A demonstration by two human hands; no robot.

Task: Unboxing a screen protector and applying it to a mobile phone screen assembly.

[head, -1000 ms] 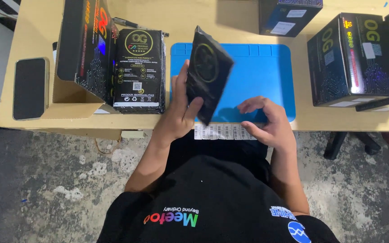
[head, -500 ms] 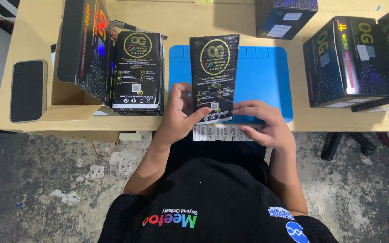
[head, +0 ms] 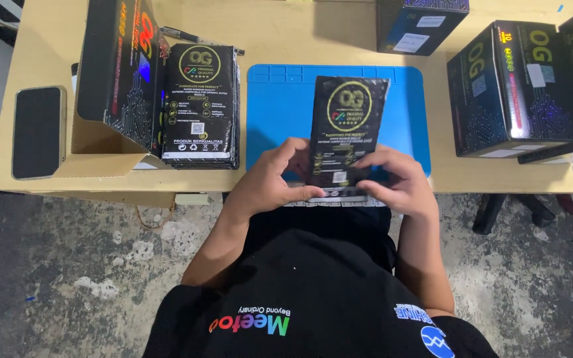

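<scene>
Where the tan table (head: 286, 33) meets the frame's left edge, a dark phone (head: 38, 130) lies face down. Right of it, in the upper left, an open black box (head: 117, 63) stands tilted, and a stack of black packets (head: 200, 106) rests against its right side. At centre a blue mat (head: 280, 106) covers the table. The left hand (head: 274, 178) curls over the mat's lower edge, its fingers closed on the lower left side of a black packet (head: 347, 126) that lies flat on the mat, long side pointing up the frame. The right hand (head: 396, 182) grips the packet's lower right corner, thumb on top. Under both hands a white strip (head: 329, 199) shows at the table edge. A dark blue box (head: 419, 23) sits at upper centre, near the mat's top edge. In the upper right stand two more black boxes (head: 509, 89), side by side.
</scene>
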